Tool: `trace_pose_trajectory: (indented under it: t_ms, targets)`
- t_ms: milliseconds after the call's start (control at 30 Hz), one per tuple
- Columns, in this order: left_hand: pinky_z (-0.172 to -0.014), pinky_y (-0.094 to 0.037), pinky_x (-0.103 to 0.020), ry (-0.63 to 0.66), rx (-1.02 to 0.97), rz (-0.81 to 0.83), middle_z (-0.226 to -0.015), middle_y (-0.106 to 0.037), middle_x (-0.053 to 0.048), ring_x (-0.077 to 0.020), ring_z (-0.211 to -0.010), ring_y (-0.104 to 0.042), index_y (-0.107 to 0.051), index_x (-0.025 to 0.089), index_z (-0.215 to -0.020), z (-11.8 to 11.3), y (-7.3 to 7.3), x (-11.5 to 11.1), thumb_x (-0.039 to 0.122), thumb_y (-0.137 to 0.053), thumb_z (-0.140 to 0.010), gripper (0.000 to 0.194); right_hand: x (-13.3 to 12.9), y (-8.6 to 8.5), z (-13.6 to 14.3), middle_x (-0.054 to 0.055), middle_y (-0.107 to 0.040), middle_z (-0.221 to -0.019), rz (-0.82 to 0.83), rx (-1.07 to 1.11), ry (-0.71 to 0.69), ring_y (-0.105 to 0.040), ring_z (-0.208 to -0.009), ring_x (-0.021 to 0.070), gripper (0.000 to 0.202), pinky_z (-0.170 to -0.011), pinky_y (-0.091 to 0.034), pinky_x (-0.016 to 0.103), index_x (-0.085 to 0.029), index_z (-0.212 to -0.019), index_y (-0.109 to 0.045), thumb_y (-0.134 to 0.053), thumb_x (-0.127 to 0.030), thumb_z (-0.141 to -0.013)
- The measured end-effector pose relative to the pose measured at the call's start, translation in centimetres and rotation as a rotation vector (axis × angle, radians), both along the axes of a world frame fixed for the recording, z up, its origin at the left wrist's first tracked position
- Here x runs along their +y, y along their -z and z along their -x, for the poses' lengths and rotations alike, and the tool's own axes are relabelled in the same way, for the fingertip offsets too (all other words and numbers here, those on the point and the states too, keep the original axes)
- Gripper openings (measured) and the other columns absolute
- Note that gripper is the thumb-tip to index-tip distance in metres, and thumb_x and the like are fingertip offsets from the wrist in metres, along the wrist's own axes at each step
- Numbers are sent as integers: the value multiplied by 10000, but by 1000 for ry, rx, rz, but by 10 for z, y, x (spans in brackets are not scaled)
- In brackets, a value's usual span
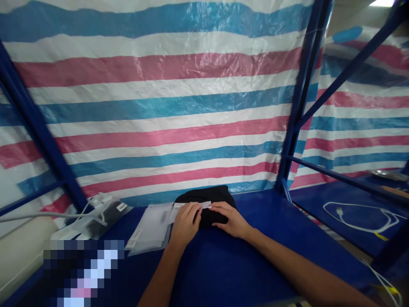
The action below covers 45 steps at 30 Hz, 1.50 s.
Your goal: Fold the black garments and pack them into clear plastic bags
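Observation:
A folded black cloth item [204,195] lies on the blue tabletop against the striped sheet; its exact kind cannot be made out. Across it runs a narrow white strip [206,205], like a label. My left hand [185,224] has its fingers bent together over the strip's left part, the thumb tucked close. From the right, my right hand [233,221] rests on the cloth, fingertips touching the strip's right end and thumb apart below. Clear plastic bags [150,224] with white stickers lie flat just left of my left hand.
A white power strip with cables [96,209] and more plastic packaging sit at the left. Blue metal posts [290,128] frame the table [255,264]. Striped plastic sheeting [175,106] hangs behind. A coiled white cable [361,230] lies on the neighbouring surface at right.

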<state>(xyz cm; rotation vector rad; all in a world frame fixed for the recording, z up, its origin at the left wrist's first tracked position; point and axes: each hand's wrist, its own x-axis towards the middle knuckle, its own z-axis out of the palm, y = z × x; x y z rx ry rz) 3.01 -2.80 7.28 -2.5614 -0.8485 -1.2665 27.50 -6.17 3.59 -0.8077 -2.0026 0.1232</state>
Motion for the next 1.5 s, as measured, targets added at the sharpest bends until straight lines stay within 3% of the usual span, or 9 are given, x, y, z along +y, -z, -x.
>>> trace_pose_trajectory:
  t_ms: [100, 400, 667, 800, 967, 1167, 1333, 1500]
  targets:
    - [-1015, -553, -459, 39, -8, -26, -1223, -737, -82, -273, -1146, -689, -685, 253, -1292, -5, 0, -3, 332, -612, -1066, 250, -4, -6, 2, 110, -652, -1459, -25, -44, -41, -619, -1325, 301, 669, -1138, -522, 530, -321, -1519, -556, -828, -244, -912]
    - [-929, -549, -419, 109, -9, -64, -1119, -772, -51, -228, -1021, -706, -757, 244, -1117, -4, 5, 6, 247, -559, -1097, 199, 0, -6, 3, 95, -681, -1431, -21, -22, -65, -645, -1296, 287, 610, -1125, -531, 523, -334, -1495, -588, -801, -242, -931]
    - [-938, -530, -435, -95, 54, -38, -1087, -755, -66, -254, -1025, -691, -711, 219, -1085, 47, 6, 45, 303, -491, -1118, 238, 22, 0, -35, 95, -702, -1396, 96, 197, 93, -666, -1304, 292, 460, -1171, -514, 529, -301, -1341, -718, -825, -280, -894]
    - [-1017, -530, -425, -96, 57, 62, -1158, -733, -69, -256, -1120, -682, -681, 232, -1133, 64, 7, 50, 335, -465, -1117, 240, 25, 6, -49, 95, -708, -1386, 179, 215, 131, -675, -1296, 301, 463, -1183, -501, 536, -298, -1302, -746, -856, -290, -852]
    - [-923, -569, -365, -113, 38, 262, -1179, -734, -50, -238, -1049, -721, -631, 263, -1206, 48, 11, 36, 370, -494, -1092, 207, 23, 10, -44, 93, -687, -1416, 240, 213, 117, -655, -1327, 302, 497, -1208, -473, 530, -306, -1306, -747, -875, -269, -827]
    - [-897, -552, -379, -134, 112, 325, -1089, -751, -66, -260, -1013, -712, -634, 244, -1143, 29, 19, 29, 338, -528, -1066, 162, 22, 8, -40, 101, -683, -1407, 240, 193, 76, -649, -1326, 296, 493, -1212, -464, 524, -293, -1307, -738, -871, -274, -833]
    - [-896, -548, -384, -152, 84, 164, -1103, -768, -76, -248, -981, -712, -692, 244, -1118, 31, 23, 35, 132, -435, -1028, 294, 15, -3, -42, 98, -665, -1382, 249, 171, 94, -637, -1315, 293, 482, -1207, -458, 528, -302, -1295, -743, -881, -317, -833]
    - [-1059, -499, -544, -226, 5, -51, -1156, -770, -95, -306, -1081, -704, -708, 241, -1209, 28, 22, 37, 78, -519, -946, 363, 0, -17, -30, 80, -651, -1359, 310, 219, 57, -632, -1309, 303, 521, -1194, -464, 531, -332, -1323, -729, -892, -393, -832]
